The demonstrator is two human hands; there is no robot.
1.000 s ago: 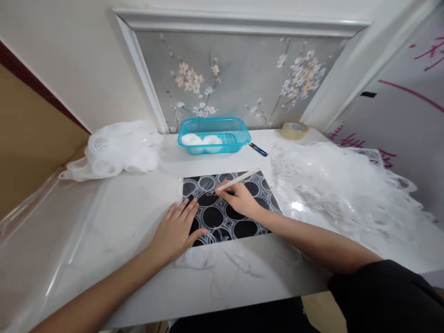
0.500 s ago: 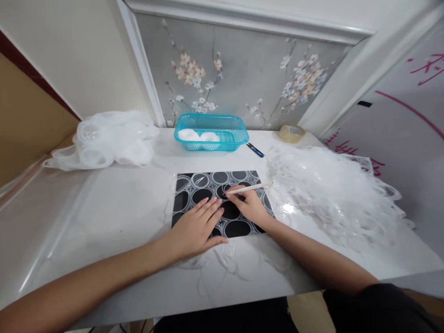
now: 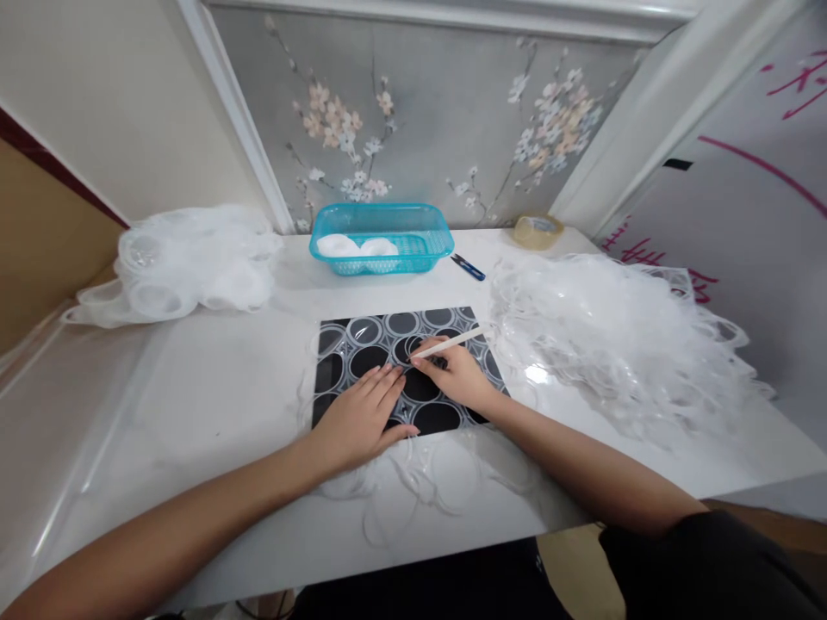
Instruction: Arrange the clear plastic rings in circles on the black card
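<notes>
A black sheet with white-ringed circles point(image 3: 388, 344) lies in the middle of the white table point(image 3: 213, 396). My left hand point(image 3: 362, 418) rests flat on the sheet's near left part, fingers stretched out and together. My right hand point(image 3: 456, 379) pinches a thin pale stick point(image 3: 452, 342) like a pen, its tip down on the sheet just beyond my left fingertips. Loose clear plastic rings point(image 3: 426, 482) lie on the table at the sheet's near edge, under my wrists.
A turquoise basket point(image 3: 413, 250) holding white round pieces point(image 3: 358, 248) stands at the back. Small blue snips point(image 3: 468, 268) and a tape roll point(image 3: 537, 231) lie to its right. Heaps of clear plastic scraps lie at right point(image 3: 613, 344) and back left point(image 3: 187, 267).
My left hand slid right onto the sheet, next to my right hand. The stick tip moved down and right across the sheet. The camera tilted lower.
</notes>
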